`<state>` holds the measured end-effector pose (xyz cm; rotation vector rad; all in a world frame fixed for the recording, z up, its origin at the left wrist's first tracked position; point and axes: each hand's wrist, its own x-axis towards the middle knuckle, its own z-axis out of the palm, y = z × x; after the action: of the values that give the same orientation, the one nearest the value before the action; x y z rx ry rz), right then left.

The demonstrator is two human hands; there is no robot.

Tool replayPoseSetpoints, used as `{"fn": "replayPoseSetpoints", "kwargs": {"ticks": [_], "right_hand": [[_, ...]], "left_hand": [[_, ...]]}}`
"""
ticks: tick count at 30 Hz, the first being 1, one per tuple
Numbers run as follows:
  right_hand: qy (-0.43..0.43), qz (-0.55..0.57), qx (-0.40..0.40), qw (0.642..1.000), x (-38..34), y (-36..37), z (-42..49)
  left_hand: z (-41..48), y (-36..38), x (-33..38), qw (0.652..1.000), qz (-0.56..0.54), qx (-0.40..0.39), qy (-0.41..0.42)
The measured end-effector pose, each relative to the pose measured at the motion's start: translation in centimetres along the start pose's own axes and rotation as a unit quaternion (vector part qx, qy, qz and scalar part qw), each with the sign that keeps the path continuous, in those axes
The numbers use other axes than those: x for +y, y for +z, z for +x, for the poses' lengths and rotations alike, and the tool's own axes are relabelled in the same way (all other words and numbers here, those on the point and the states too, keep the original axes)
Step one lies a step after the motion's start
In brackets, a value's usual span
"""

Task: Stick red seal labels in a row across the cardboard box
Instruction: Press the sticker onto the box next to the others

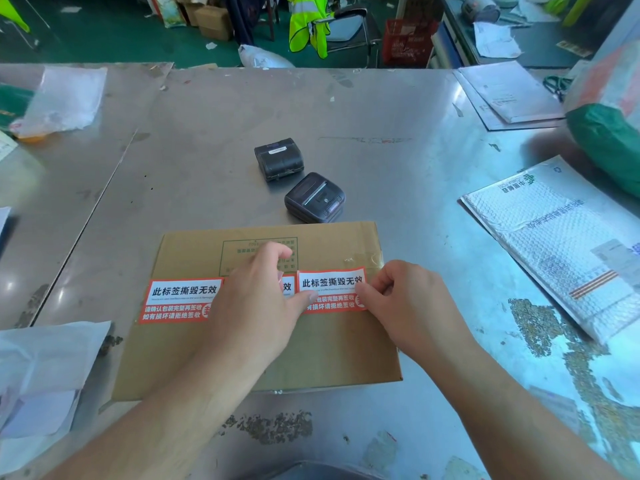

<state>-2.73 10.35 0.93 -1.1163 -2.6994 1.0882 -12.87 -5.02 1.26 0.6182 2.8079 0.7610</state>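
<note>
A flat brown cardboard box (332,344) lies on the metal table in front of me. Three red and white seal labels run across it. The left label (178,301) is stuck flat. The middle label (287,287) is mostly hidden under my left hand (256,306), whose thumb presses the left edge of the right label (332,287). My right hand (412,306) pinches that right label at its right edge, near the box's right side.
Two small black portable printers (278,159) (314,198) stand just beyond the box. A white bubble mailer (561,244) lies at the right, papers (509,91) at the far right, backing sheets (45,372) at the left. The steel table (207,133) is scuffed.
</note>
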Motion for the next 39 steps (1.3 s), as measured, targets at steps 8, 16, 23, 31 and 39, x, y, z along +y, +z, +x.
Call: {"fn": "replayPoseSetpoints", "kwargs": {"ticks": [8, 16, 23, 31, 39], "right_hand": [[0.030, 0.035, -0.047, 0.998, 1.4, -0.8, 0.1], [0.050, 0.072, -0.050, 0.995, 1.8, -0.1, -0.2], [0.066, 0.072, -0.014, 0.995, 1.5, 0.6, -0.1], [0.033, 0.065, -0.076, 0.994, 2.0, -0.3, -0.4], [0.053, 0.067, -0.027, 0.996, 1.2, 0.4, -0.5]], "left_hand": [[-0.4, -0.9, -1.0, 0.999, 0.000, -0.045, 0.001], [0.9, -0.8, -1.7, 0.998, -0.024, -0.048, -0.027], [1.2, -0.2, -1.7, 0.999, -0.013, -0.025, -0.030], [0.8, -1.6, -1.6, 0.993, -0.006, -0.118, 0.015], [0.8, -1.2, -1.8, 0.997, -0.016, -0.074, 0.018]]}}
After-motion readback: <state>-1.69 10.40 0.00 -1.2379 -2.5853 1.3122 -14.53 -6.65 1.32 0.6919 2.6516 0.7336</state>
